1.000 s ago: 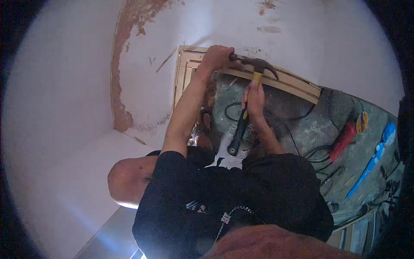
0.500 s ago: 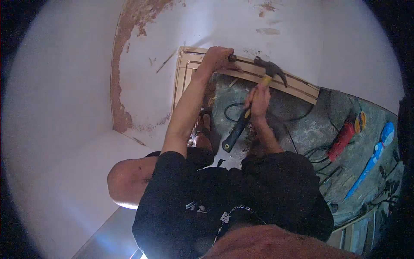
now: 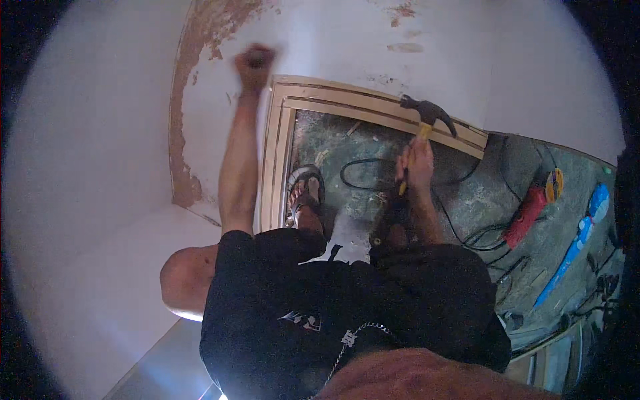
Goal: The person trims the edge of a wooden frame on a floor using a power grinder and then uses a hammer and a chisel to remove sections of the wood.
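Observation:
My right hand (image 3: 419, 163) is wrapped round the yellow and dark handle of a claw hammer (image 3: 431, 113). Its dark head hangs over the top rail of a pale wooden frame (image 3: 353, 95), with the claw pointing right. I cannot tell whether the head touches the wood. Beyond the frame's upper left corner, my left hand (image 3: 256, 65) is raised in front of the white surface. It is closed and smeared by motion. A dark round patch shows at the fist, but what it holds is not clear.
A red power tool (image 3: 525, 217) with a yellow disc end lies on the stained floor (image 3: 480, 200) to the right, dark cables around it. Farther right is a long blue object (image 3: 579, 247). My sandalled foot (image 3: 307, 189) stands inside the frame. Brown bare patches (image 3: 183, 147) mark the white surface.
My left hand has left the frame's top rail, where it held a dark round-ended tool, and swung up and left. The hammer has shifted slightly right, its handle now steeper.

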